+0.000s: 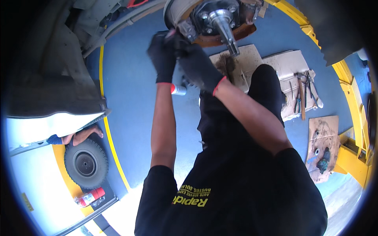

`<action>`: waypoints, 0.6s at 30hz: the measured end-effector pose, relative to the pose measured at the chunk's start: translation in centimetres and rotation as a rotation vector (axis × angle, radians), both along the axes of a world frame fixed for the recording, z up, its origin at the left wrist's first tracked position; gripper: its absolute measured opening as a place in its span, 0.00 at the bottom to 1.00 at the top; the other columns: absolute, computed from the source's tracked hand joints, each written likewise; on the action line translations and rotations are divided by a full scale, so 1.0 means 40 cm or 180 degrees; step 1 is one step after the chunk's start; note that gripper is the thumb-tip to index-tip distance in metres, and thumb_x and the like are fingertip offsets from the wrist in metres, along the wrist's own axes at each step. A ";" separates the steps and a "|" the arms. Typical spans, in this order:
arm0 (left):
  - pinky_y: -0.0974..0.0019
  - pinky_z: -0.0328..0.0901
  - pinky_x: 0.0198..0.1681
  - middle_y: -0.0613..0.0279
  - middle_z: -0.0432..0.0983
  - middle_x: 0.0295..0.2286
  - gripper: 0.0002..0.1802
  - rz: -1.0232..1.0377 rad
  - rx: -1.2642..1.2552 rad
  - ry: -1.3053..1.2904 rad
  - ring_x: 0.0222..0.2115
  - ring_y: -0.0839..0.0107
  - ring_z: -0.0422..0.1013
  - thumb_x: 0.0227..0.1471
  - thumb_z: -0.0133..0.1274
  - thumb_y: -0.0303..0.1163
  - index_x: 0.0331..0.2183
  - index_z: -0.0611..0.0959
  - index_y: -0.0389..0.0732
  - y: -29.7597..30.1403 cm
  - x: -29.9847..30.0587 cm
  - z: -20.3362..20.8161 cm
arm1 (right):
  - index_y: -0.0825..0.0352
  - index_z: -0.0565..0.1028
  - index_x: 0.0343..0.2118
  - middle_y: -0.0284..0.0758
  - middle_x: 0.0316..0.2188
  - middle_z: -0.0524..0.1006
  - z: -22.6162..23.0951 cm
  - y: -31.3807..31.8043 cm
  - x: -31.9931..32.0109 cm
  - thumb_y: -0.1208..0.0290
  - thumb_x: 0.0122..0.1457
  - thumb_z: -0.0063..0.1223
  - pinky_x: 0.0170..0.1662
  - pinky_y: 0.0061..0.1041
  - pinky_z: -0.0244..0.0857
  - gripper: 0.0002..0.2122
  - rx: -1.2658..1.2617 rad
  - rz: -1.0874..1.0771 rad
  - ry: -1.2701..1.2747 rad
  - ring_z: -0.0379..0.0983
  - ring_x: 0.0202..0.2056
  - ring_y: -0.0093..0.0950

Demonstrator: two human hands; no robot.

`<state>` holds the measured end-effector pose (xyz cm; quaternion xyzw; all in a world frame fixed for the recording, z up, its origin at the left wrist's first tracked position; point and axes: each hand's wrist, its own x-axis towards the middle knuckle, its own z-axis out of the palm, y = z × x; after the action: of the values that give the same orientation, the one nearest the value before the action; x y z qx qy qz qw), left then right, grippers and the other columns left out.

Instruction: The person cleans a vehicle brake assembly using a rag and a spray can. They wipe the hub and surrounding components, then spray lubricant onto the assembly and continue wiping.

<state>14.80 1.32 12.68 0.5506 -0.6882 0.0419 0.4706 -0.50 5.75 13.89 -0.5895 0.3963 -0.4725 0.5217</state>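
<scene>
My left hand [162,57], in a black glove with a red cuff, is raised beside the lower edge of a wheel hub and brake assembly [210,23]. Its fingers are closed around a small part with a reddish tip; blur hides what it is. My right hand [199,67], gloved alike, meets the left one, fingers curled in against something dark that I cannot make out. A bare metal spindle [226,33] sticks out of the hub above my right wrist. Below my hands, between the forearms, shows a red and white can [178,90].
Stained cardboard [240,65] lies under the hub. To the right, a hammer [302,96] and pliers [298,103] lie on more cardboard, by a yellow lift post [354,102]. At left are a tyre [86,164], a fire extinguisher [91,196] and another person's bare limbs [84,135].
</scene>
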 end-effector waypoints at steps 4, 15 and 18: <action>0.56 0.75 0.44 0.49 0.84 0.37 0.08 0.0141 -0.0287 -0.0193 0.37 0.49 0.82 0.55 0.62 0.25 0.39 0.87 0.38 0.032 -0.043 0.120 | 0.66 0.74 0.57 0.52 0.25 0.78 0.074 0.064 -0.013 0.71 0.72 0.47 0.33 0.44 0.70 0.14 0.0179 0.0001 -0.0508 0.81 0.29 0.48; 0.53 0.74 0.45 0.54 0.85 0.41 0.12 0.0003 -0.0389 -0.0680 0.40 0.49 0.81 0.53 0.62 0.25 0.42 0.88 0.42 -0.003 -0.023 0.185 | 0.70 0.74 0.39 0.36 0.22 0.74 0.167 0.026 -0.076 0.63 0.74 0.47 0.21 0.31 0.67 0.14 0.1200 0.0679 -0.1530 0.75 0.21 0.26; 0.55 0.74 0.47 0.53 0.86 0.41 0.13 -0.0055 -0.0824 -0.1036 0.42 0.51 0.82 0.54 0.65 0.31 0.43 0.90 0.43 -0.039 -0.063 0.284 | 0.68 0.74 0.37 0.32 0.21 0.72 0.288 0.051 -0.143 0.64 0.75 0.45 0.20 0.26 0.64 0.13 0.1354 0.0692 -0.1925 0.71 0.18 0.22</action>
<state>12.29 -0.25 24.02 0.4656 -0.7487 0.2144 0.4204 -6.21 7.78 25.41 -0.3406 0.2488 -0.4742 0.7728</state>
